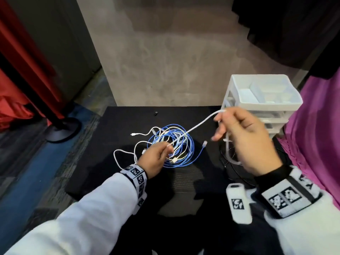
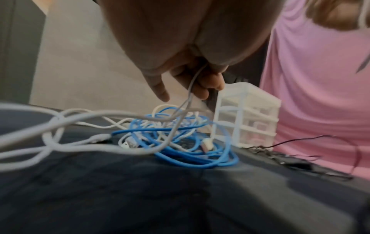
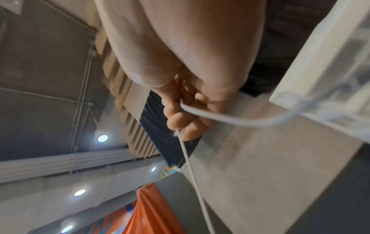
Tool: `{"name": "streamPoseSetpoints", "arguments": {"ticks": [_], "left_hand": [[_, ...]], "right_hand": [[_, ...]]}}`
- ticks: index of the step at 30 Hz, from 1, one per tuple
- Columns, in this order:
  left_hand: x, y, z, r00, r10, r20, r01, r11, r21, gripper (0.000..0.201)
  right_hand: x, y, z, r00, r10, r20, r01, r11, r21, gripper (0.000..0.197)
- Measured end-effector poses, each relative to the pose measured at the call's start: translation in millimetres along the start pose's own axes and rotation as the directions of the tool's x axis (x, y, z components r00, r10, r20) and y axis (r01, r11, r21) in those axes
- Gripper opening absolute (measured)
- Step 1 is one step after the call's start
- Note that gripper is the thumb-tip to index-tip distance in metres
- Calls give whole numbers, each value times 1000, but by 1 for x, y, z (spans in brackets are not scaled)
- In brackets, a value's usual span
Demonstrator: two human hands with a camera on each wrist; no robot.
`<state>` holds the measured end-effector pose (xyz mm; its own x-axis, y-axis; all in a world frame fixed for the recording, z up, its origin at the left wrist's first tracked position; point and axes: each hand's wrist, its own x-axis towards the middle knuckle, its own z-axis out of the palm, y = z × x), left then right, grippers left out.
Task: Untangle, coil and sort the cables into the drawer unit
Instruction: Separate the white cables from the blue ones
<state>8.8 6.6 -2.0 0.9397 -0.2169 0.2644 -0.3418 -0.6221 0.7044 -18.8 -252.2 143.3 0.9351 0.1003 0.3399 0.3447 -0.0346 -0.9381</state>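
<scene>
Over the dark surface, seen from the head, both hands work one white cable. The left hand is low, at the near edge of the cable heap, and its fingers are curled together, pinching the white cable where it leaves the heap. From there the cable rises taut to the right hand, which is raised to the right of the heap and in front of the drawer unit. Its thumb and forefinger pinch the cable near its end, while the other fingers are loosely bent; a loop of the same cable hangs below the palm. The heap is a blue cable coiled around several thin white ones, lying left of the drawer unit, which stands at the far right corner of the surface. A small dark plug lies behind the heap.

From the left wrist, the left hand has its fingers closed on the white cable, which drops straight into the heap beneath. The drawer unit stands just right of the heap, and thin black wires lie right of it in front of a pink cloth.

From the right wrist, the right hand has its fingers clamped on the white cable; one strand runs down, another curves toward the drawer unit.
</scene>
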Motion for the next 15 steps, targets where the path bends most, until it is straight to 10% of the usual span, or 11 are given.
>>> {"name": "streamPoseSetpoints", "arguments": {"ticks": [8,15], "left_hand": [[50,22,-55,918,-170,-359,101,974,-203,28],[27,34,-8,997,-47,69,37,990,137,24]], "right_hand": [[1,23,-30,990,140,10,-132,949,-287,7],[-14,61,11,968,238,83,-190,904,-383,57]]}}
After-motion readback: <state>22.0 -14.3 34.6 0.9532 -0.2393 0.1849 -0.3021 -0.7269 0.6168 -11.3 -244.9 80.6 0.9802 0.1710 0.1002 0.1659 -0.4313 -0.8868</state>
